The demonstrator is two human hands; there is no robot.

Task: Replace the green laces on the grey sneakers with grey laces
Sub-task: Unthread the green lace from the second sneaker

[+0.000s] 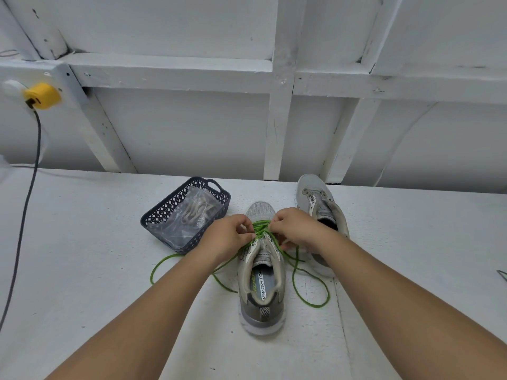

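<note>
White-painted workshop corner with a timber-framed wall

A white worktop (82, 242) with a rough painted surface meets a white wall (178, 133) braced by horizontal, upright and slanted wooden battens (279, 127); at far left a yellow plug (42, 96) sits in a white socket, its dark cable (26, 209) hanging down across the worktop, under even, soft light
</note>
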